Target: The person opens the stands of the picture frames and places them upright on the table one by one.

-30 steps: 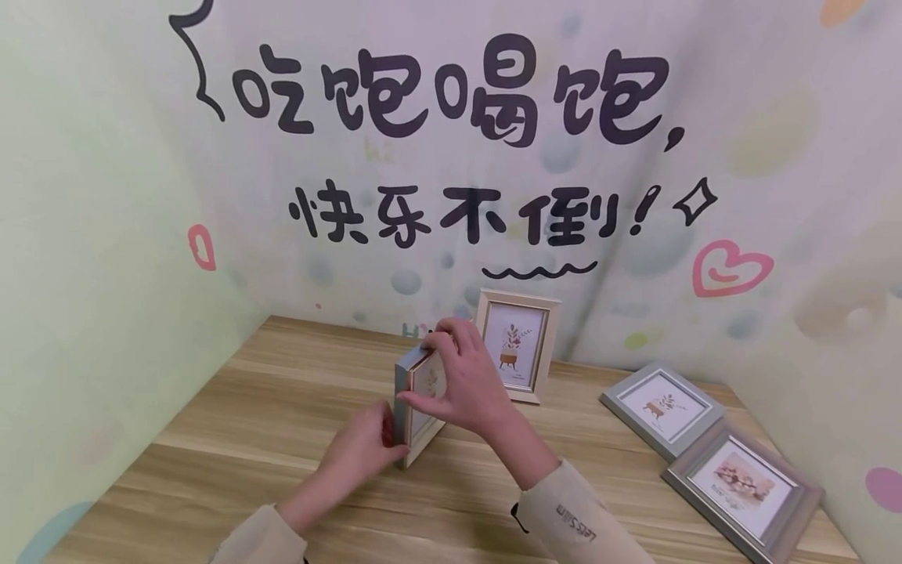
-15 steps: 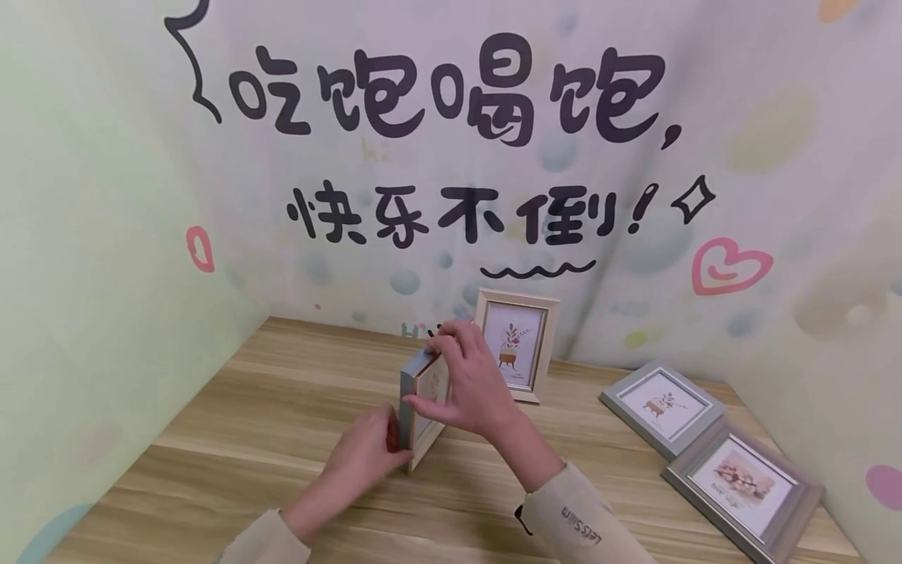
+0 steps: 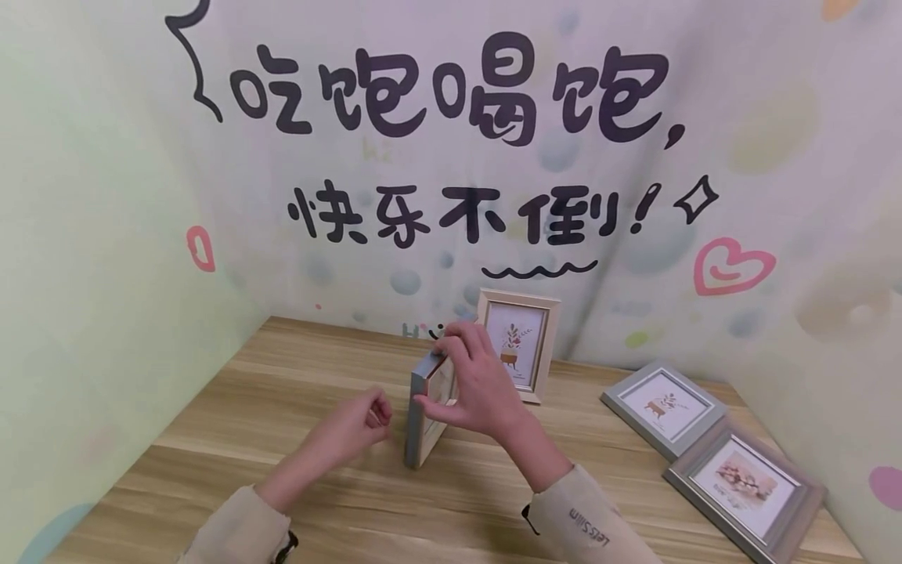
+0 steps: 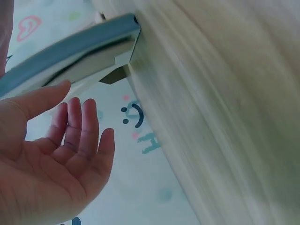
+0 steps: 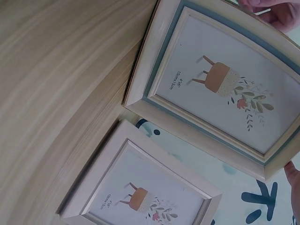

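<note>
A picture frame (image 3: 416, 415) stands upright on the table, seen nearly edge-on in the head view, with a blue-grey side. My right hand (image 3: 481, 390) grips its top edge with the fingers, the thumb along the near edge. In the right wrist view the front of this picture frame (image 5: 140, 91) is cream with a blue inner band, around a print of flowers in a pot. My left hand (image 3: 348, 429) is just left of it, holding nothing, its fingers loosely bent. A stand leg (image 4: 115, 76) sticks out from the frame's back in the left wrist view.
Behind my right hand a cream picture frame (image 3: 553, 345) stands near the wall. At the right lie a grey picture frame (image 3: 620, 397) and a darker silver picture frame (image 3: 712, 501), their corners meeting. The wooden table (image 3: 282, 376) meets printed wall cloth at the back and sides.
My left hand has let go of the picture frame and drawn back to the left. The frame and my right hand have shifted slightly to the right.
</note>
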A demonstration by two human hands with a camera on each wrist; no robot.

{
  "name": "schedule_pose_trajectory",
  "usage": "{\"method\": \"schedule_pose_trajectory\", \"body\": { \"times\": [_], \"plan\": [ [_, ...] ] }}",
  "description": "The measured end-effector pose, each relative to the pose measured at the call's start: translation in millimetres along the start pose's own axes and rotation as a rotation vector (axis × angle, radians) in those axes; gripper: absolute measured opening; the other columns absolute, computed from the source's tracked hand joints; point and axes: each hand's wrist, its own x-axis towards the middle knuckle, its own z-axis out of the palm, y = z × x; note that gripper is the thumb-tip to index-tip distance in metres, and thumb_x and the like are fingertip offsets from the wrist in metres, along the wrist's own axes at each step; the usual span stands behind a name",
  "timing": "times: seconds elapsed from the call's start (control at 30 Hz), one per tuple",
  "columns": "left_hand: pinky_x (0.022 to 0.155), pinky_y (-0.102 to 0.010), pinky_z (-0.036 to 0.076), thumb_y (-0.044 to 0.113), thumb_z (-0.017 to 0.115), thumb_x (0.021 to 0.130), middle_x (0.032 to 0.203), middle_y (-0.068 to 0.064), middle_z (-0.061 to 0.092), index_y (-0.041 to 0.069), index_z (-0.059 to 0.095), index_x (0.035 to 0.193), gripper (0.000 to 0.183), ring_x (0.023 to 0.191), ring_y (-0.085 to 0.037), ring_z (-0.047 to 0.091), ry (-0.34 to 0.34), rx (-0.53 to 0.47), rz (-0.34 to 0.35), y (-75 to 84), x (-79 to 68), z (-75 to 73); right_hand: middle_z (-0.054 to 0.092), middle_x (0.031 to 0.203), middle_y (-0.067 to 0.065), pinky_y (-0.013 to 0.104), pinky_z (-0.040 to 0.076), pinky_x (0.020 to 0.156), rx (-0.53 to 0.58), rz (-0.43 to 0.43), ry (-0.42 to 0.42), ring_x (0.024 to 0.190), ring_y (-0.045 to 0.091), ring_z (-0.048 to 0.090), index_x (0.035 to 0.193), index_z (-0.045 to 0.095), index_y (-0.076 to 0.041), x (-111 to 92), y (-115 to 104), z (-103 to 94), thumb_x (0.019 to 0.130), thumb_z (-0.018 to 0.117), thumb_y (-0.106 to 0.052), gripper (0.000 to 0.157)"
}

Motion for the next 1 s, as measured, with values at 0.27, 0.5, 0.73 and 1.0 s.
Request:
{"method": "schedule_pose_trajectory", "body": {
  "times": [0.27,0.5,0.73,1.0],
  "plan": [
    [0.093,-0.045,0.057,0.007,0.064,0.095,0.121,-0.009,0.068,0.009,0.063,0.122,0.027,0.108,-0.026,0.067,0.010,-0.021,0.077,-2.3,16.2,5.8,0.049,0.117,0.008,0.036,0.048,0.090,0.064,-0.077,-0.032,0.109,0.024,0.044,0.113,0.052,-0.010,3,10,-1.7,0.077,0.072,-0.051,0.058],
    [0.098,-0.050,0.054,0.010,0.066,0.095,0.137,-0.011,0.062,0.011,0.056,0.138,0.045,0.119,-0.032,0.063,-0.005,0.044,0.224,-5.5,29.7,14.9,0.050,0.117,0.009,0.036,0.048,0.088,0.087,-0.130,-0.025,0.107,0.023,0.044,0.113,0.053,-0.009,2,17,-3.3,0.085,0.059,-0.058,0.057],
    [0.102,-0.052,0.051,0.001,0.069,0.088,0.129,-0.014,0.066,0.006,0.058,0.132,0.046,0.119,-0.034,0.063,-0.013,0.096,0.335,-4.6,43.4,20.4,0.050,0.117,0.009,0.036,0.048,0.087,0.095,-0.141,-0.019,0.106,0.024,0.044,0.114,0.052,-0.008,2,19,-3.1,0.086,0.057,-0.058,0.058],
    [0.103,-0.052,0.050,0.001,0.071,0.086,0.130,-0.015,0.065,0.005,0.050,0.139,0.057,0.120,-0.034,0.062,-0.002,0.111,0.388,-4.8,45.0,23.3,0.050,0.117,0.010,0.037,0.047,0.086,0.112,-0.125,-0.003,0.105,0.024,0.044,0.113,0.055,-0.005,-2,20,-2.4,0.088,0.049,-0.063,0.064]
  ]
}}
